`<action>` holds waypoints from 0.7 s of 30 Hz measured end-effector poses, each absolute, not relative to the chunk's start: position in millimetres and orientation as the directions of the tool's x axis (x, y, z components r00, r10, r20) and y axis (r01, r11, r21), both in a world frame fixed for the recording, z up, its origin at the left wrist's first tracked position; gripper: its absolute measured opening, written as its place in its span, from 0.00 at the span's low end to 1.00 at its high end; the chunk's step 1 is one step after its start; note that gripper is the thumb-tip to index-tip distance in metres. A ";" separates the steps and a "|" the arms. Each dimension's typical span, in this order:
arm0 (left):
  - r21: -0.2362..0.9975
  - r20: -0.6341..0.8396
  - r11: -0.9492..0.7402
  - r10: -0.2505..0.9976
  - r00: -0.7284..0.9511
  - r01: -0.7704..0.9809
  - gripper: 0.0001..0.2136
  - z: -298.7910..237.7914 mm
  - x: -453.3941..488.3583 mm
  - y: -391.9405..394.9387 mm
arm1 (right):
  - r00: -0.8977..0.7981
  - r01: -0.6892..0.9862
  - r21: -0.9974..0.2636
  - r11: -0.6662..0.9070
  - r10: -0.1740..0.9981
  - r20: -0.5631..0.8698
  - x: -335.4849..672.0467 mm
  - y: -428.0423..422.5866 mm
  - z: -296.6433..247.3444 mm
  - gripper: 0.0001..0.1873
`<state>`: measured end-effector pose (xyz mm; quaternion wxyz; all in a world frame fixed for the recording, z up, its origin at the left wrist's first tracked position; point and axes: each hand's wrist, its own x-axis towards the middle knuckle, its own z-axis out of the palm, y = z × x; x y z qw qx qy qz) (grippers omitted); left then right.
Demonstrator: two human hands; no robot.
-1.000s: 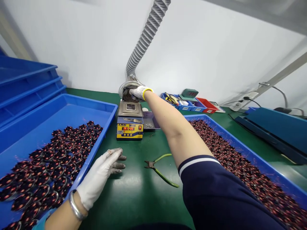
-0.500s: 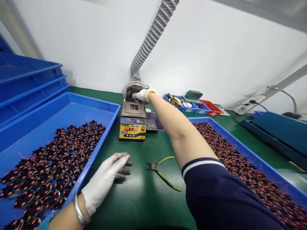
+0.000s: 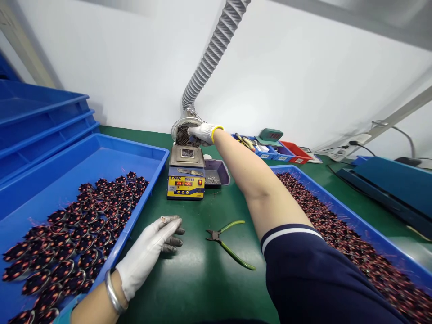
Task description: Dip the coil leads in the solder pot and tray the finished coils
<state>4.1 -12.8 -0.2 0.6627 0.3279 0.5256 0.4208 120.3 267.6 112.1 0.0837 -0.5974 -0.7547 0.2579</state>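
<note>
My right hand (image 3: 201,133), in a white knit glove with a yellow cuff edge, reaches out over the yellow-and-blue solder pot (image 3: 186,185), close to the round fume-extractor hood (image 3: 175,128). Its fingers are closed; what they hold, if anything, is hidden. My left hand (image 3: 153,245), in a white glove with dirty dark fingertips, hovers above the green table, fingers stretched out and nothing in them. To its right lie green-handled cutters (image 3: 229,245) with spread handles. A blue tray (image 3: 131,155) at left holds rows of small black round parts (image 3: 96,225) with reddish wires.
A grey ribbed duct (image 3: 211,54) rises from the hood. Beside the pot stands a small grey tray (image 3: 221,173). Another blue tray (image 3: 337,202) at right is full of dark parts. Stacked blue trays (image 3: 43,105), small bins (image 3: 293,155) and a teal device (image 3: 391,189) stand around.
My right hand has shifted slightly right and is still over the solder pot. The left hand and the cutters have stayed almost in place.
</note>
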 end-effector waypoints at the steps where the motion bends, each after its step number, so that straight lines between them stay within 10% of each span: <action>1: 0.876 -0.421 0.432 0.902 0.095 -0.217 0.20 0.2 4.4 -13.1 | -0.300 0.828 -0.537 0.161 0.937 -0.181 124.5 265.9 114.5 0.15; 21: 0.897 -0.421 0.416 0.907 -0.001 -0.151 0.26 5.0 5.6 -15.3 | -0.486 0.416 -0.903 0.109 0.865 -0.120 190.3 182.1 134.8 0.12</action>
